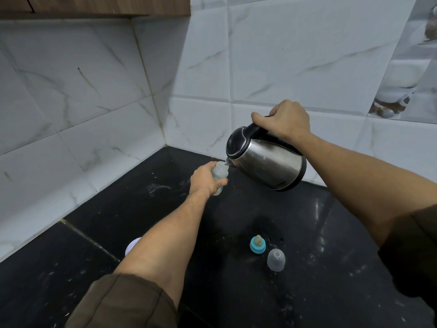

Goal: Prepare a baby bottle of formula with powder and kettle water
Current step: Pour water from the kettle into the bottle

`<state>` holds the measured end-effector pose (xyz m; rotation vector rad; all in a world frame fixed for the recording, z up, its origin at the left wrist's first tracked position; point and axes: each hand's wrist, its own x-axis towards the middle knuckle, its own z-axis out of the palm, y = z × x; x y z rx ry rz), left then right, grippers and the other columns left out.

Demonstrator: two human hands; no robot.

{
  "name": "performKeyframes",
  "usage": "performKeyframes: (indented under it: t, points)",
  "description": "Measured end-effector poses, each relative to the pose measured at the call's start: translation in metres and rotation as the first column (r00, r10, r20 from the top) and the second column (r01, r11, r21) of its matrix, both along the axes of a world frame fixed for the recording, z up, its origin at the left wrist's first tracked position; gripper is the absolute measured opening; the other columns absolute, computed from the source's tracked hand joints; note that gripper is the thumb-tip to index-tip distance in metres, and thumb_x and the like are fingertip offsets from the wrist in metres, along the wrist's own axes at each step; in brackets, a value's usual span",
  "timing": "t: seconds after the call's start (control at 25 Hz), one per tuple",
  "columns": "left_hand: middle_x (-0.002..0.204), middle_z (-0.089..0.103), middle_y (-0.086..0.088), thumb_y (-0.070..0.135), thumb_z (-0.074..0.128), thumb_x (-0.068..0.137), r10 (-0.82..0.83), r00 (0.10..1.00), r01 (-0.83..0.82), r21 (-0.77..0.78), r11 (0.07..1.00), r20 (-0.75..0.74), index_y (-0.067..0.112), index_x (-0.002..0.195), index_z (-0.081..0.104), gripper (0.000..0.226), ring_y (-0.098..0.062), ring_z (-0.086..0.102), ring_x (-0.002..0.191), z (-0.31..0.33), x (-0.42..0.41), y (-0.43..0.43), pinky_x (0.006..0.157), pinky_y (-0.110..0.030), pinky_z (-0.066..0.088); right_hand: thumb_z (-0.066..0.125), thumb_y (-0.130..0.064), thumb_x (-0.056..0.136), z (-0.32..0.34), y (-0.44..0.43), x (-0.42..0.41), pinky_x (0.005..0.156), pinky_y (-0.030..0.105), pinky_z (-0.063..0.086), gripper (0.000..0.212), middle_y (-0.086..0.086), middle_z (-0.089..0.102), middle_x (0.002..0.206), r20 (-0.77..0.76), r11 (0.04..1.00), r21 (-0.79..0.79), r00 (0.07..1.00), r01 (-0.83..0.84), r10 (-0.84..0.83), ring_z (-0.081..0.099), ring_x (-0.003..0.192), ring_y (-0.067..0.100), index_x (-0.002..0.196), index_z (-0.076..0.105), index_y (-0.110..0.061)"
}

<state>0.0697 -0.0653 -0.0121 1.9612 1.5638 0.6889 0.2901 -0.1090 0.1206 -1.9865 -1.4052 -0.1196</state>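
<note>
My left hand [205, 181] grips a small clear baby bottle [219, 173], uncapped, just above the black counter [236, 292]. My right hand [285, 120] holds the black handle of a steel kettle [269, 162], tilted to the left. The kettle's spout touches the bottle's open mouth, and water runs from it into the bottle. A blue collar with its teat [257, 244] stands on the counter nearer to me, with the clear dome cap [276, 259] next to it.
White marble-look tiles [118, 102] form the wall corner behind the counter. A pale round object [133, 245] shows partly behind my left forearm. Brown cabinet edge [94, 5] runs along the top. White specks lie scattered on the counter.
</note>
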Motion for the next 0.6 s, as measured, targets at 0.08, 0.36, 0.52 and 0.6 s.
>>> performKeyframes:
  t: [0.08, 0.36, 0.52, 0.6]
  points:
    - [0.118, 0.071, 0.001, 0.026, 0.085, 0.079, -0.007, 1.0, 0.007, -0.005, 1.0, 0.004, 0.028, 0.134, 0.065, 0.058, -0.021, 0.062, 0.11, -0.0006, 0.001, 0.0005, 0.099, -0.039, 0.048, 0.063, -0.06, 0.074, 0.0008, 0.0004, 0.0001, 0.05, 0.032, 0.032, 0.06, 0.0, 0.029, 0.046, 0.012, 1.0, -0.005, 1.0, -0.001, 0.001, 0.038, 0.051, 0.023, 0.05, 0.031, -0.016]
    - [0.122, 0.071, -0.001, 0.025, 0.085, 0.08, -0.027, 1.0, 0.026, -0.018, 0.999, -0.008, 0.028, 0.136, 0.064, 0.06, -0.022, 0.062, 0.113, -0.0017, 0.0028, 0.0014, 0.102, -0.041, 0.048, 0.062, -0.062, 0.072, 0.0014, 0.0029, -0.0024, 0.05, 0.032, 0.033, 0.057, 0.002, 0.033, 0.047, 0.054, 1.0, -0.027, 0.999, 0.007, -0.006, 0.041, 0.052, 0.024, 0.05, 0.035, -0.016]
    - [0.124, 0.07, -0.001, 0.025, 0.085, 0.08, -0.039, 0.999, 0.039, -0.025, 0.999, -0.019, 0.027, 0.137, 0.064, 0.061, -0.024, 0.062, 0.115, -0.0005, 0.0039, 0.0025, 0.103, -0.043, 0.049, 0.063, -0.061, 0.074, 0.0029, 0.0037, -0.0028, 0.05, 0.032, 0.032, 0.058, 0.002, 0.033, 0.046, 0.064, 1.0, -0.022, 0.998, 0.009, -0.008, 0.041, 0.052, 0.023, 0.05, 0.036, -0.016]
    - [0.124, 0.07, -0.002, 0.024, 0.085, 0.08, -0.039, 0.999, 0.038, -0.029, 0.999, -0.018, 0.027, 0.137, 0.064, 0.061, -0.024, 0.063, 0.116, -0.0011, 0.004, 0.0028, 0.102, -0.041, 0.048, 0.063, -0.062, 0.073, 0.0029, 0.0038, -0.0026, 0.05, 0.032, 0.033, 0.057, 0.002, 0.033, 0.046, 0.079, 1.0, -0.023, 0.997, 0.006, -0.005, 0.042, 0.052, 0.024, 0.05, 0.037, -0.016]
